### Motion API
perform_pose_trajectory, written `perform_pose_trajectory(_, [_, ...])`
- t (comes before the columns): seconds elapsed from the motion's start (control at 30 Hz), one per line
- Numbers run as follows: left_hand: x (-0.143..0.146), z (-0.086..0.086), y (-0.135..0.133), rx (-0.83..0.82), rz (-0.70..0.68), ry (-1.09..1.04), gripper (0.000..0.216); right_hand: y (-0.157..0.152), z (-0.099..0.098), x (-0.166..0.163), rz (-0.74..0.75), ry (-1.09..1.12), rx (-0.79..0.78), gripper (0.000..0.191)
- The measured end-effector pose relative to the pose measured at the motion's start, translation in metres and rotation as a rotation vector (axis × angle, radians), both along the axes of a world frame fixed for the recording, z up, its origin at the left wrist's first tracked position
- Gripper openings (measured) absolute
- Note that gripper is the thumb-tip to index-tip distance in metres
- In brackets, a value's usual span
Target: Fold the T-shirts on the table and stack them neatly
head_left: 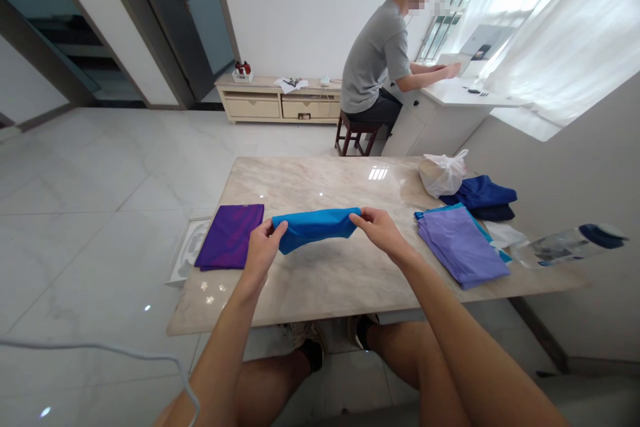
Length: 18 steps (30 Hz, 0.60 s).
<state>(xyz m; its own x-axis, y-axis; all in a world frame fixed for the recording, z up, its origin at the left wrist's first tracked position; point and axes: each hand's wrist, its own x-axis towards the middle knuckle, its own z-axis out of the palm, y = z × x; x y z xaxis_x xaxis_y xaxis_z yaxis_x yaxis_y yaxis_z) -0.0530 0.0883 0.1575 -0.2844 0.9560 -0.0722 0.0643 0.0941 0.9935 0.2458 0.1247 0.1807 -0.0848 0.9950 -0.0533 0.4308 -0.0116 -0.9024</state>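
A folded blue cloth hangs just above the marble table, stretched between both hands. My left hand pinches its left end. My right hand pinches its right end, fingers closed over the top edge. A folded purple cloth lies flat on the table to the left of my left hand. To the right of my right hand lies a lavender cloth on top of a teal one.
A white plastic bag and dark blue folded cloths sit at the far right of the table. A clear bottle lies near the right edge. Another person sits on a stool at a white desk beyond.
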Motion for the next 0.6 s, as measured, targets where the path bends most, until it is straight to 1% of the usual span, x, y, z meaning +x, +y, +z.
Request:
perform_pose_trajectory(0.1, [0.003,0.012,-0.001,0.078,0.082,-0.018,0.053,-0.003,0.009,-0.012,-0.070,0.062,0.124,0.045])
perform_pose_trajectory(0.17, [0.002,0.014,-0.001,0.109,0.098,-0.005,0.052,-0.005,0.011,-0.016,-0.100,0.076,0.157,0.046])
perform_pose_trajectory(0.27, [-0.001,0.011,-0.001,0.155,0.130,0.078,0.051,-0.007,0.011,-0.018,-0.138,0.059,0.235,0.044])
perform_pose_trajectory(0.37, [-0.006,0.004,-0.001,0.229,0.197,0.247,0.047,-0.008,0.010,-0.014,-0.195,-0.021,0.385,0.042])
perform_pose_trajectory(0.43, [-0.009,0.001,-0.001,0.294,0.197,0.351,0.042,-0.008,0.009,-0.011,-0.209,-0.066,0.445,0.041])
perform_pose_trajectory(0.5, [-0.011,-0.001,-0.002,0.330,0.148,0.397,0.037,-0.008,0.009,-0.009,-0.169,-0.060,0.448,0.040])
perform_pose_trajectory(0.6, [-0.012,-0.001,-0.004,0.280,0.064,0.378,0.036,-0.007,0.008,-0.006,-0.061,-0.002,0.355,0.041])
